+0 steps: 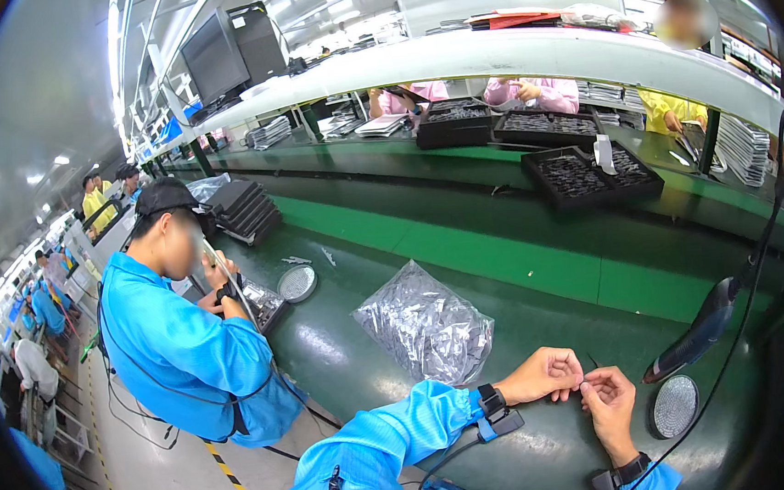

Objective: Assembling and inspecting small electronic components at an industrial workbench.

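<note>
My left hand (542, 376) and my right hand (611, 405) meet fingertip to fingertip above the green bench top. Both are pinched closed around something too small to make out. A thin dark sliver (593, 361) shows just beyond the fingertips; whether it is part of what I hold is unclear. Left of my hands lies a clear plastic bag (426, 325) full of small grey and dark pieces. Close by my right hand is a round dish with a pale, grainy surface (675, 407). Straps with small dark boxes circle both wrists.
A dark, long-bodied tool (704, 326) with a black cable (761, 253) stands at the right. On the left a co-worker in blue (180, 303) bends over a parts tray (263, 303). Black trays of parts (594, 174) sit across the bench, beneath a white shelf (488, 56).
</note>
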{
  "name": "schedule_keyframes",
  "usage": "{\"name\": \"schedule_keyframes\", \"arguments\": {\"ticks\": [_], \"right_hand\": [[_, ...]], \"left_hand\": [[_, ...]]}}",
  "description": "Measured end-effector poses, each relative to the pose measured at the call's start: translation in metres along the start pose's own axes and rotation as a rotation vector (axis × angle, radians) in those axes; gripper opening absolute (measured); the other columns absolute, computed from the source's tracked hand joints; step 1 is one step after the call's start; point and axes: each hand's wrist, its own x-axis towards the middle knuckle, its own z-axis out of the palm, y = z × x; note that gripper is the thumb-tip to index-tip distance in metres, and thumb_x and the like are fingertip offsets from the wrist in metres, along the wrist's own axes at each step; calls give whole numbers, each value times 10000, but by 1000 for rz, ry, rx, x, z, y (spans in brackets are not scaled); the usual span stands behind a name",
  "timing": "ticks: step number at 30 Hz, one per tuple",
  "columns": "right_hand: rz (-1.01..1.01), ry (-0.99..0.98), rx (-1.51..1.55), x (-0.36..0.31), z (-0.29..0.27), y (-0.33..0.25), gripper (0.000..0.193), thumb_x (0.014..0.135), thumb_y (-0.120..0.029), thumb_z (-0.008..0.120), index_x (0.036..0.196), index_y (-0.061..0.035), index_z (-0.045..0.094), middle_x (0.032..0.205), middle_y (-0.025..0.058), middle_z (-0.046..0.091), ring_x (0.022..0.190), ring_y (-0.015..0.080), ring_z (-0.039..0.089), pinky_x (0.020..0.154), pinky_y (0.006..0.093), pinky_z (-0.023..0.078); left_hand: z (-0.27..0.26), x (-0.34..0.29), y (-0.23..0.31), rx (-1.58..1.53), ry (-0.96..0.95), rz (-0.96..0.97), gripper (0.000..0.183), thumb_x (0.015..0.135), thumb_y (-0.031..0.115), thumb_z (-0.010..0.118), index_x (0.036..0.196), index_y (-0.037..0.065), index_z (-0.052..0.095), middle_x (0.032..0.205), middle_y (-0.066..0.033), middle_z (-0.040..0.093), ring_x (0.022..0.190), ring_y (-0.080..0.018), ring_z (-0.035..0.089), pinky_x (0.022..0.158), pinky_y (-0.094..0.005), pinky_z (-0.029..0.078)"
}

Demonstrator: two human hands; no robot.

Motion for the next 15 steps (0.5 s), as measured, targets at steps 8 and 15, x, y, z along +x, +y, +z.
{"name": "schedule_keyframes", "arguments": {"ticks": [8, 15], "right_hand": [[-19, -4, -26, 1, -4, 6, 158, 834, 60, 695, 962, 30, 608, 834, 36, 641, 681, 55, 592, 606, 185, 469], [-27, -14, -34, 1, -5, 8, 145, 838, 54, 688, 956, 30, 607, 828, 39, 645, 677, 59, 595, 602, 186, 469]], "left_hand": [[2, 2, -1, -21, -4, -4, 159, 935, 118, 676, 1006, -3, 600, 829, -49, 662, 655, -84, 629, 529, -200, 486], [2, 3, -1, -42, 24, 2, 161, 927, 112, 683, 1004, -6, 605, 824, -54, 664, 649, -90, 632, 529, -208, 491]]}}
